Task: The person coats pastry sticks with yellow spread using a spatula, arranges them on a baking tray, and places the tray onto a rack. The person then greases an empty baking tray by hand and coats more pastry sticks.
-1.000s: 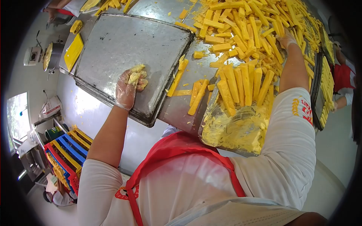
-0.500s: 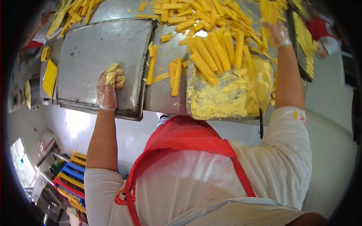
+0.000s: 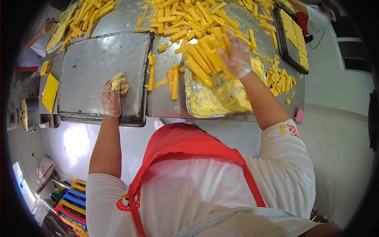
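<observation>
My left hand (image 3: 111,98), in a clear plastic glove, is closed around a pale yellow, greasy-looking lump (image 3: 119,83) above the dark metal baking tray (image 3: 94,59). My gloved right hand (image 3: 240,57) is curled against a bunch of thick yellow sticks (image 3: 203,55), which lie side by side at the far end of a shallow tray (image 3: 221,100). Some of them pass between its thumb and fingers, partly hidden by the hand. Yellow grease is smeared over that tray's bottom.
A big heap of yellow sticks (image 3: 189,17) covers the table's far middle, and a smaller pile (image 3: 281,81) lies right. Rows of sticks fill a dark tray (image 3: 294,37). A yellow cloth (image 3: 50,93) hangs at the left edge. Other people stand at both far sides.
My right hand has come from the far right with sticks, inward to the bunch on the greased tray. The dark-handled tool at that tray's right side no longer shows. My left hand keeps its lump.
</observation>
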The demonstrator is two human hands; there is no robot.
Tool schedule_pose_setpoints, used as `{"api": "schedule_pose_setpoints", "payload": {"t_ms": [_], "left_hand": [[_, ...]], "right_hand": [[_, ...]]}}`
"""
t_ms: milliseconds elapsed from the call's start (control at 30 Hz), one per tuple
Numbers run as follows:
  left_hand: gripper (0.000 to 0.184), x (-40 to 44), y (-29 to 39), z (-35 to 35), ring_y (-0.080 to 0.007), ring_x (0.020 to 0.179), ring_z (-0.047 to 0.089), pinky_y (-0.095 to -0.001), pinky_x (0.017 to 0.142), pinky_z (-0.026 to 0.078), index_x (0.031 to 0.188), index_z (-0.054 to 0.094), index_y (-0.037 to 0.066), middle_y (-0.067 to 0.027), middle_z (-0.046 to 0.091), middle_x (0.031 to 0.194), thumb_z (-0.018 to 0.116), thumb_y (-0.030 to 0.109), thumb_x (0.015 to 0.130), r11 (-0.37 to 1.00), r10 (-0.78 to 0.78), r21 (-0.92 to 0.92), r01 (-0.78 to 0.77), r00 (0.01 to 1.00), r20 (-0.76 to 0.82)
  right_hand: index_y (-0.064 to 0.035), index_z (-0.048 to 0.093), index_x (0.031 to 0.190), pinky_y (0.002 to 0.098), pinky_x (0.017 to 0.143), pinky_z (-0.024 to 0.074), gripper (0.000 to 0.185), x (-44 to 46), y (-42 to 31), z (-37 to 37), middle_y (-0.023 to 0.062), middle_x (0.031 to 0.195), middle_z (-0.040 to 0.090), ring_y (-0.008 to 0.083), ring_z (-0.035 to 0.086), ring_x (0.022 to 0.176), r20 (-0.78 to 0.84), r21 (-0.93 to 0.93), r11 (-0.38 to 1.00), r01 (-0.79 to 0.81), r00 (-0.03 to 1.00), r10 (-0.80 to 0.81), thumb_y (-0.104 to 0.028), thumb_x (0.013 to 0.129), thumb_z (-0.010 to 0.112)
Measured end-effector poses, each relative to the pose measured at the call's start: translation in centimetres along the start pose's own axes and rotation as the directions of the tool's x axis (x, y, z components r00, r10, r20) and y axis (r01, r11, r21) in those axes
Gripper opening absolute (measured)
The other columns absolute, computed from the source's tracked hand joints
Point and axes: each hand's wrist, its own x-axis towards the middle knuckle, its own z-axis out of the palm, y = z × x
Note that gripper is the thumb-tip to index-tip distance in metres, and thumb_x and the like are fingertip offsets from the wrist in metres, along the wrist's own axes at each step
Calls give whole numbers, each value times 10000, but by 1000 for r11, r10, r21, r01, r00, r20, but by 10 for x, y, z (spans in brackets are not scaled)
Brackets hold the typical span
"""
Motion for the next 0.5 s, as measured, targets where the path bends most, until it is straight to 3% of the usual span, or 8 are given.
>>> {"api": "schedule_pose_setpoints", "payload": {"t_ms": [67,133,200,300,333,400,433,500], "left_hand": [[343,1,-2,0,-116,865,626,-241,738,517,1227,566,36,-56,657,1051,541,273,980,999,-19,-33,19,1000,-14],[328,1,-5,-1,-115,860,628,-240,734,518,1223,567,35,-56,658,1050,536,258,984,997,-47,-59,45,999,-28],[323,1,-7,-2,-117,843,631,-241,729,520,1217,568,32,-58,660,1045,540,252,983,998,-26,-64,25,999,-23],[328,1,-3,2,-116,835,629,-241,731,521,1217,567,25,-64,661,1043,551,250,978,997,-61,-61,57,996,-65],[328,0,-3,3,-116,835,629,-241,731,521,1217,567,25,-64,661,1043,551,250,978,997,-65,-52,61,994,-84],[348,1,-3,4,-114,829,627,-242,731,520,1220,565,18,-69,662,1041,572,259,968,996,-78,-49,74,992,-99],[348,1,-2,4,-114,829,627,-242,731,520,1220,565,18,-69,662,1041,572,259,968,996,-82,-44,78,990,-113],[371,1,1,5,-112,831,627,-244,724,516,1227,563,16,-70,661,1039,588,271,959,996,-75,-53,70,993,-94]], "right_hand": [[-77,357,1440,464,1056,350,635,17,6,-13,214,1234,539,379,489,1178,-67,58,998,-12,998,16,-364,923,585],[-112,374,1441,465,1032,370,579,47,32,-19,162,1147,582,356,527,1108,-243,294,953,68,970,6,-363,947,544],[-169,408,1432,468,1017,406,527,86,67,-1,109,1230,590,315,553,1131,-75,160,982,-102,990,115,-348,953,538],[-157,512,1351,388,959,482,447,136,98,52,83,1263,606,269,597,1118,110,-66,985,-160,980,167,-342,948,571],[-157,512,1351,388,959,482,447,141,103,66,83,1263,606,269,597,1118,116,-51,988,-146,982,151,-342,948,571],[-185,517,1354,411,999,467,423,151,93,80,49,1356,549,266,537,1222,332,-432,898,-86,910,247,-277,946,582],[-185,517,1354,411,999,467,423,159,93,82,49,1356,549,266,537,1222,338,-422,903,-75,911,234,-277,946,582],[-216,506,1373,413,1039,437,433,178,75,48,50,1427,481,253,476,1288,479,-435,867,-243,753,451,-233,945,574]]}}
